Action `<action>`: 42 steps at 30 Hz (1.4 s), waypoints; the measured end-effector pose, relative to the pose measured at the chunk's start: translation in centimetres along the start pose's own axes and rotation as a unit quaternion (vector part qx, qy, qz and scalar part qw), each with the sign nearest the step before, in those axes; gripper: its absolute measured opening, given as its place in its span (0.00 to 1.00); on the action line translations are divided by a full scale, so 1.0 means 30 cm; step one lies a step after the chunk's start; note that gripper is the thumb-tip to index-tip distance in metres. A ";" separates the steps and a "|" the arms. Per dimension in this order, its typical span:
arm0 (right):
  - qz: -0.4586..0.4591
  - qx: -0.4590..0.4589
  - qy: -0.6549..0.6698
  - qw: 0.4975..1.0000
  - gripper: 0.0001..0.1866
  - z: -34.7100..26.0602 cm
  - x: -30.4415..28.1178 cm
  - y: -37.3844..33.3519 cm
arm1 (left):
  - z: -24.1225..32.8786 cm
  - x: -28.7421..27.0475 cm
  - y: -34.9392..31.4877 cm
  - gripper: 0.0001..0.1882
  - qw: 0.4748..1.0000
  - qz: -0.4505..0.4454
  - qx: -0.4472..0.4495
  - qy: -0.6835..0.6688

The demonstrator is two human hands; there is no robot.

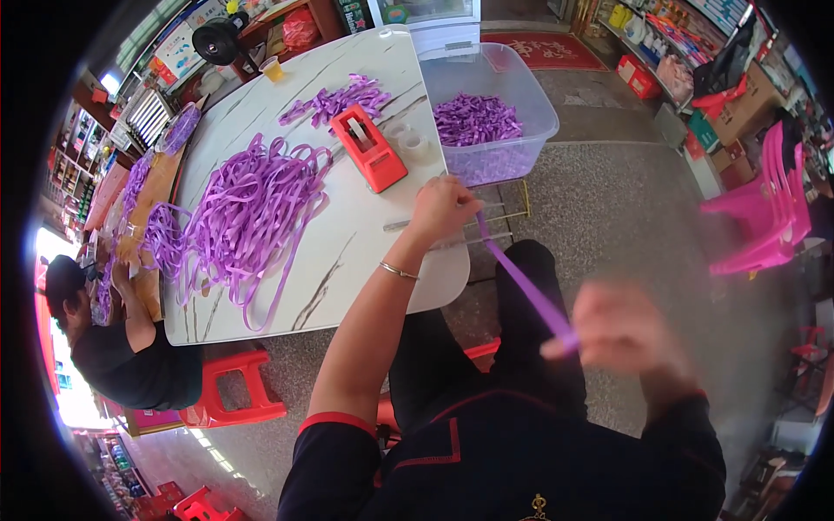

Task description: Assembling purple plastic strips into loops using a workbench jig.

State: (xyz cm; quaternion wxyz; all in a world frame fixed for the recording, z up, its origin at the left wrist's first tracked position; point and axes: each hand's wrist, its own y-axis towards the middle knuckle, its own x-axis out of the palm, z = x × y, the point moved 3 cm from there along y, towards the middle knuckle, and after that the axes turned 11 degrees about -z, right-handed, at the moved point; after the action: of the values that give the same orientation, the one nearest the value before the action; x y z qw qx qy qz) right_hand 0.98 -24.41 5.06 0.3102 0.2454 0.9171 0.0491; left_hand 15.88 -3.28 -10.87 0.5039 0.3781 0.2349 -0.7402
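Observation:
A purple ribbon (pixel 527 284) runs taut between my two hands, off the table's right edge and above my knee. My left hand (pixel 446 207) is closed on one end by the table corner. Out to the right, my right hand (pixel 621 326) grips the other end and is smeared by motion. A thin rod-like piece (pixel 398 225) lies on the table beside my left wrist. Beyond that hand stands a red tape dispenser (pixel 382 169). A large heap of loose purple ribbons (pixel 252 217) covers the table's left part, and a smaller bundle of folded ribbons (pixel 340 102) lies farther back.
Right of the white marbled table (pixel 339 300) stands a clear plastic bin (pixel 530 82) part-filled with folded purple ribbons. A plastic cup (pixel 273 69) sits at the table's far edge. Another person (pixel 130 360) works at left near a red stool (pixel 230 391). Pink chairs (pixel 764 208) stand at right.

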 end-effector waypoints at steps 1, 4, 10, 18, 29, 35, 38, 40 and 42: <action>0.050 -0.069 -0.045 0.995 0.12 0.019 -0.048 0.052 | -0.003 0.000 0.001 0.09 1.000 0.003 -0.002 0.002; 0.124 0.042 0.013 0.991 0.10 0.123 -0.185 0.208 | 0.001 -0.003 -0.018 0.06 0.996 0.073 0.031 0.029; 0.178 0.033 0.170 0.969 0.17 0.506 -0.345 0.534 | 0.013 -0.010 -0.013 0.07 1.000 0.007 0.020 -0.004; 0.172 0.156 0.314 0.921 0.15 1.068 -0.223 0.610 | 0.004 -0.028 -0.006 0.06 0.994 0.056 0.016 -0.094; 0.186 0.357 0.307 0.862 0.16 1.336 0.438 0.104 | 0.017 -0.039 -0.015 0.06 0.997 0.028 0.049 -0.051; 0.168 0.335 0.299 0.878 0.13 0.806 0.571 -0.155 | 0.014 -0.028 -0.014 0.07 0.997 0.024 0.055 -0.040; 0.148 0.311 0.184 0.921 0.10 0.573 0.488 -0.164 | 0.009 -0.021 -0.007 0.07 0.998 0.014 0.048 -0.038; 0.158 0.237 0.164 0.944 0.09 0.459 0.403 -0.131 | 0.007 -0.017 -0.003 0.07 0.998 0.016 0.051 -0.031; 0.167 0.162 0.144 0.962 0.08 0.384 0.308 -0.081 | 0.009 -0.021 -0.003 0.06 0.998 0.019 0.054 -0.023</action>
State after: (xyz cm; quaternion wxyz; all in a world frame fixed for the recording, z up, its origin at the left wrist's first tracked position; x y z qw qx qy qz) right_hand 0.43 -22.81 -9.81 0.1187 0.4321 0.8939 -0.0140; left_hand 15.83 -3.10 -10.22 0.5018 0.3924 0.1757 -0.7506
